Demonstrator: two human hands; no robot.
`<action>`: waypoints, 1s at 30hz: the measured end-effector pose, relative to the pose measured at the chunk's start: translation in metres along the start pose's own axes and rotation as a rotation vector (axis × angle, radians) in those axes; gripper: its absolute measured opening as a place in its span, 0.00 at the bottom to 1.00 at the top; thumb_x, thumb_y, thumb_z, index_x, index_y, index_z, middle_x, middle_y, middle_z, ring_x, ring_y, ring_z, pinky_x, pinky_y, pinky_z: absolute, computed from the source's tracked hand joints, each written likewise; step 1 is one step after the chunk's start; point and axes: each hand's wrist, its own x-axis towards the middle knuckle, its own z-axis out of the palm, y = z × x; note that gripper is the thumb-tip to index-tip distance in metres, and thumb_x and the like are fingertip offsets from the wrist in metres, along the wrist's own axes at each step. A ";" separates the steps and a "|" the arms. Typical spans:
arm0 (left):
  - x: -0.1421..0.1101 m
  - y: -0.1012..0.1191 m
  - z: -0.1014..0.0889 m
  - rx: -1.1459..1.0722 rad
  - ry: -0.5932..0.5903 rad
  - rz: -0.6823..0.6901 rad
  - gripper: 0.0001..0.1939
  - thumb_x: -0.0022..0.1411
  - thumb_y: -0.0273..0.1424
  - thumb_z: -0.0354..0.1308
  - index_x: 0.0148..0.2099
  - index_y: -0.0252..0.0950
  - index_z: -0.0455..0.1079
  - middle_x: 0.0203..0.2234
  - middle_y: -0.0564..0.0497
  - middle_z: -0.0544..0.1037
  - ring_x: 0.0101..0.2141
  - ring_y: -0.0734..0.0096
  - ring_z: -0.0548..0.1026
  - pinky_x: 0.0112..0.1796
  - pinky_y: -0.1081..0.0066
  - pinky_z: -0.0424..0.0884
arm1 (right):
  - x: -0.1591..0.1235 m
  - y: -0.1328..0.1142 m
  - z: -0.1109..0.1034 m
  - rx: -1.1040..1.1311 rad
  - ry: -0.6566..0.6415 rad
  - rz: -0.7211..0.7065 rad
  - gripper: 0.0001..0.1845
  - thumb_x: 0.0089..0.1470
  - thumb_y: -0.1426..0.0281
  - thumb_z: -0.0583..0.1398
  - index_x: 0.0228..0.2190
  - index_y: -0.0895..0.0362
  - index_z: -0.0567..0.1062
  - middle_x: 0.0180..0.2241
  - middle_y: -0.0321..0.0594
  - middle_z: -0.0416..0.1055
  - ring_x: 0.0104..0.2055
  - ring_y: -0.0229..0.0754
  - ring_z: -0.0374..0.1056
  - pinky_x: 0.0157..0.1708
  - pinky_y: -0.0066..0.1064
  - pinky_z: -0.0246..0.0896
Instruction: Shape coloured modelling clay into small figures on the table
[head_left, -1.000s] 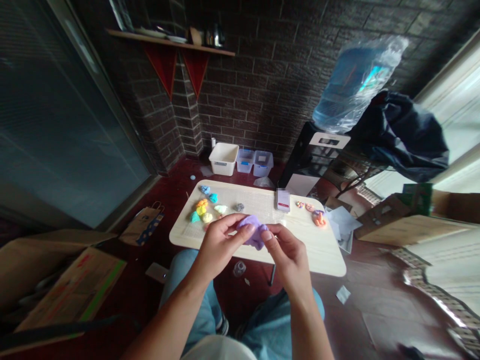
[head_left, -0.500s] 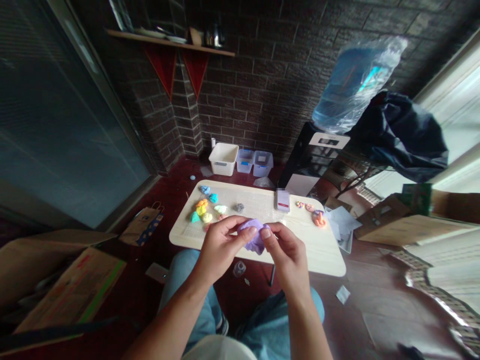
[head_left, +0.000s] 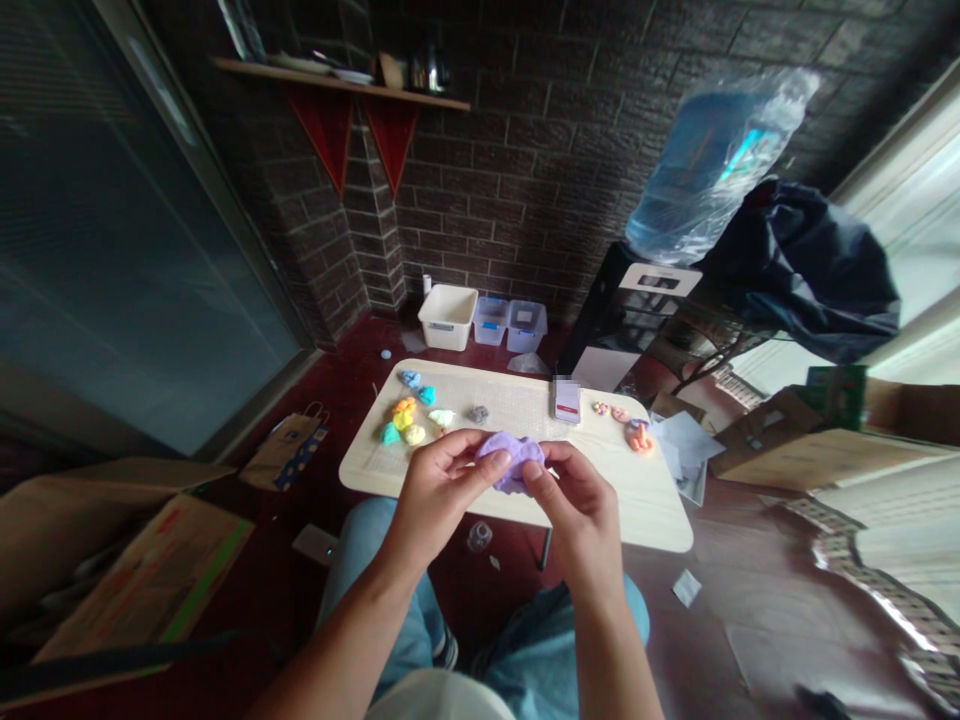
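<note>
A flattened piece of purple modelling clay [head_left: 514,455] is held in the air above the near edge of the pale table [head_left: 600,490]. My left hand [head_left: 442,490] pinches its left side, thumb on the front face. On the right side my right hand [head_left: 574,495] does the same, with the thumb pressed into the clay; the fingers behind are partly hidden. Several lumps of coloured clay lie on the table's left part, among them an orange-yellow lump [head_left: 403,412], a green lump [head_left: 390,433] and a blue lump [head_left: 409,378]. A grey lump [head_left: 479,413] sits near the middle.
A phone [head_left: 567,400] lies at the table's far edge. To its right are small clay pieces, including an orange one [head_left: 639,437]. Behind stand a white basket [head_left: 448,320], clear bins [head_left: 527,328] and a water dispenser [head_left: 626,310]. Cardboard boxes [head_left: 142,580] flank both sides.
The purple clay has been turned and spread wider between my hands, showing a broader, flatter face. My right hand has shifted slightly; both hands keep their grip.
</note>
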 end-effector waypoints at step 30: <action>-0.003 -0.002 -0.001 0.008 0.088 0.038 0.12 0.54 0.35 0.69 0.39 0.34 0.79 0.33 0.50 0.83 0.35 0.67 0.79 0.38 0.73 0.75 | -0.006 0.003 -0.005 -0.047 -0.119 0.045 0.15 0.52 0.60 0.67 0.39 0.52 0.74 0.33 0.35 0.72 0.32 0.38 0.65 0.31 0.28 0.62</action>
